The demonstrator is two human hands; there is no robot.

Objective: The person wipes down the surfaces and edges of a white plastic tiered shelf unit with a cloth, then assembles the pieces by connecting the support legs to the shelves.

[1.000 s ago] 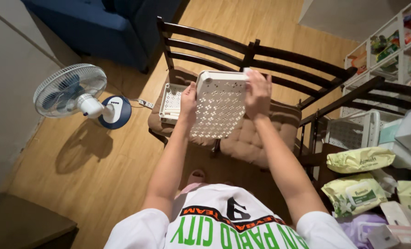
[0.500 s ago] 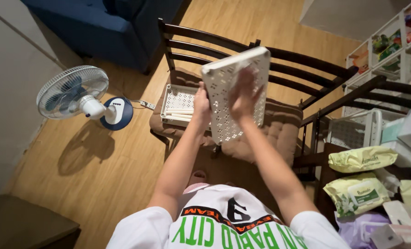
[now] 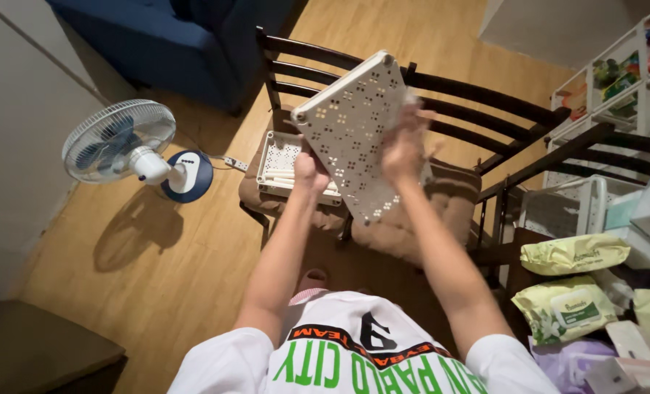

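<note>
I hold a white perforated plastic shelf panel (image 3: 350, 128) up in front of me, tilted on a diagonal above a dark wooden chair (image 3: 441, 109) with a brown cushion (image 3: 427, 219). My left hand (image 3: 309, 171) grips the panel's lower left edge. My right hand (image 3: 405, 146) holds its right side and is blurred. A second white perforated tray (image 3: 281, 164) lies on the cushion, with white tubes across it.
A white and blue standing fan (image 3: 131, 149) sits on the wooden floor at left. A blue sofa (image 3: 179, 36) is behind it. At right are white shelving (image 3: 616, 80), a white basket (image 3: 565, 208) and several wipe packs (image 3: 569, 255).
The panel has been lifted and turned from facing me to a diagonal tilt. My right hand has shifted from its face to its right side.
</note>
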